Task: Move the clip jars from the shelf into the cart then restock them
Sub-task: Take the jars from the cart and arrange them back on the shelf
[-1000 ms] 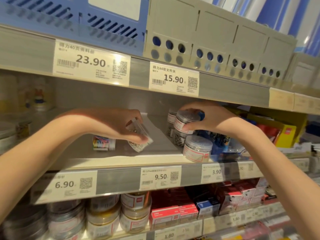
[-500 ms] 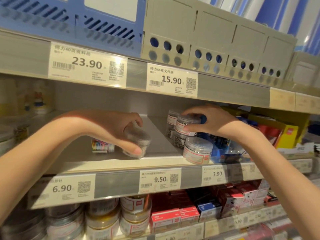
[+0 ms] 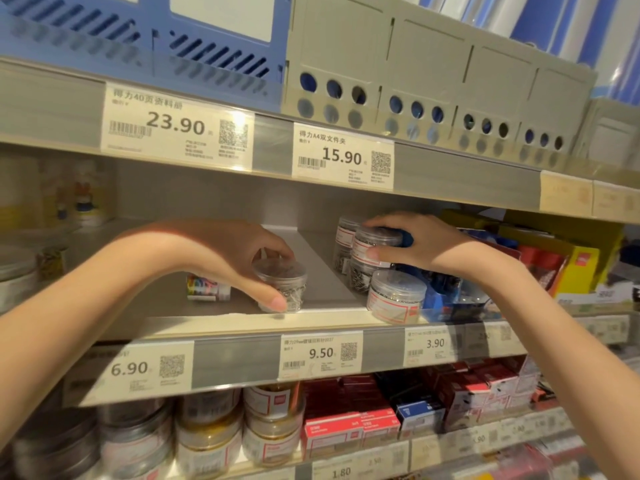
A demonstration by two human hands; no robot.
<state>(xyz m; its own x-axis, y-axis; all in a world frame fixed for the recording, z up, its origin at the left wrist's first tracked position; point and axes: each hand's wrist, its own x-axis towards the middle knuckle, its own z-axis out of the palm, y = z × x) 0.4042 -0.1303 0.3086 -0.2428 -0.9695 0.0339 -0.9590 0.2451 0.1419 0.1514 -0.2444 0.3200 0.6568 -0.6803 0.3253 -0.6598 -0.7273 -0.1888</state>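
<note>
Clip jars sit on the middle shelf (image 3: 214, 323). Left hand (image 3: 221, 258) has its grip clamped round one clear jar (image 3: 282, 287) near the front edge, thumb low on the side. Right hand (image 3: 419, 245) grips the top jar (image 3: 375, 245) of a stack; another jar (image 3: 394, 296) stands just in front. Risk: lifting the top jar may topple the stack (lids look smooth), or knock the front jar off the edge. Price tags read 6.90, 9.50 (image 3: 320, 353), 3.90; above, 23.90 and 15.90.
</note>
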